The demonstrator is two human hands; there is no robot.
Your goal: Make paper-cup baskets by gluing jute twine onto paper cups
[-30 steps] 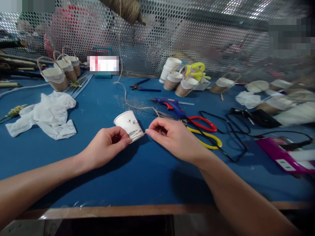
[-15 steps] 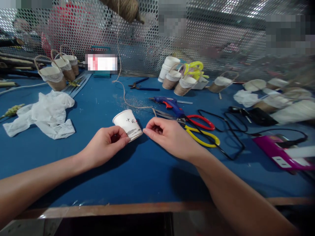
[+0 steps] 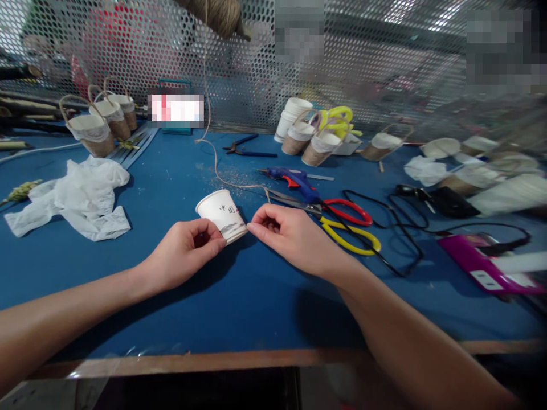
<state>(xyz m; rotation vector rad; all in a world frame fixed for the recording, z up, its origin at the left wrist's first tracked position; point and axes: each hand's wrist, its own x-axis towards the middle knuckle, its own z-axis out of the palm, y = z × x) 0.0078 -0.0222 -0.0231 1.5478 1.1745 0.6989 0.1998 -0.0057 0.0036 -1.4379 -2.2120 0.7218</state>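
Note:
A white paper cup (image 3: 221, 212) with black characters and a grey landscape print is tilted above the blue table. My left hand (image 3: 190, 247) pinches it near its base, thumb in front. My right hand (image 3: 286, 230) is closed on the twine (image 3: 243, 186), its thumb and fingertip at the cup's lower right edge. The twine's end is hidden in the fingers. From the hand, the twine runs across the table and up to a large spool (image 3: 213, 16). Just beyond my right hand lie scissors (image 3: 356, 238) with red and yellow handles and a blue glue gun (image 3: 294, 181).
Blue-handled pliers (image 3: 252, 151) lie at the back. White lace cloth (image 3: 81, 196) is on the left, before several twine-wrapped cups (image 3: 97, 139) with handles. More cups (image 3: 322, 149) stand behind the glue gun. A black cord leads to a purple power strip (image 3: 482, 265) at right.
Almost nothing differs. Both hands keep their grips, and the cup's base has shifted very slightly.

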